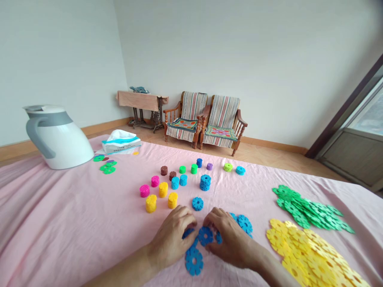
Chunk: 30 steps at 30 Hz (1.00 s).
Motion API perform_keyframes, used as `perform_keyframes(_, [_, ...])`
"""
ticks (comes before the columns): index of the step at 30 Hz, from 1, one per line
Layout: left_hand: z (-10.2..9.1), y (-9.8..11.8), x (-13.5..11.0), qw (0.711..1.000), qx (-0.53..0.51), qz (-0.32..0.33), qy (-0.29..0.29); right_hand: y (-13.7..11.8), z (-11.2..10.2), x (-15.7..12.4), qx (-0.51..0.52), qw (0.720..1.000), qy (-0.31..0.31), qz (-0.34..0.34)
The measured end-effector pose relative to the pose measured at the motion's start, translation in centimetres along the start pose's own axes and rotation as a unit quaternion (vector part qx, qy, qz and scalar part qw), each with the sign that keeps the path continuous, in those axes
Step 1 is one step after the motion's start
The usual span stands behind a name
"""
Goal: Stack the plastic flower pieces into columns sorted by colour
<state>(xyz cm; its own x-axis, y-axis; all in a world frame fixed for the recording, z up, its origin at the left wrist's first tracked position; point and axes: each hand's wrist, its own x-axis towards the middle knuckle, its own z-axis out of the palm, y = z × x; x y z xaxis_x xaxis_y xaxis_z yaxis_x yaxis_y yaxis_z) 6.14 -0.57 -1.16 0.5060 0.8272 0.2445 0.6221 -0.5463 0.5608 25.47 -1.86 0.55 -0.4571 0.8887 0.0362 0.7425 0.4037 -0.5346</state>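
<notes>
2 bare forearms (127, 265) angle inward over the table (113, 223); the left hand (176, 229) and right hand (229, 235) sit low above it, palms down, fingers (187, 219) curled, nearly meeting.

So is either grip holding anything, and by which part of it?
I can't tell for sure: the left grip curls around one blue disc and the right grip around another, but any pinch on their edges is hidden.

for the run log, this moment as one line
left hand: at blue discs; right hand: at blue discs; ahead: blue stacks; right side: green pile, yellow pile
</notes>
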Motion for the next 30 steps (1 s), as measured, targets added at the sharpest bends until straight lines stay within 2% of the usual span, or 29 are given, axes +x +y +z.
perform_keyframes(4, [0.1,0.0,0.0,1.0,-0.029,-0.004,0.004,-0.1,0.6,0.1,0.012,1.0,0.028,-0.005])
perform_keyframes(8, [0.4,-0.2,0.0,0.998,-0.064,-0.014,0.015,-0.2,1.3,0.4,0.068,0.996,0.049,-0.008])
perform_keyframes(15, [0.6,-0.7,0.2,0.984,-0.16,-0.055,0.053,0.0,2.0,1.1,0.144,0.982,0.108,-0.055])
perform_keyframes(22, [-0.1,-0.5,0.5,0.959,-0.262,-0.092,0.055,-0.2,2.3,0.8,0.121,0.984,0.111,-0.07])
perform_keyframes(26, [-0.1,-0.6,0.4,0.957,-0.269,-0.092,0.054,-0.2,2.2,0.9,0.131,0.983,0.113,-0.055])
perform_keyframes(30, [0.4,-0.7,0.4,0.962,-0.237,-0.093,0.1,0.7,1.7,1.9,0.118,0.98,0.157,0.013])
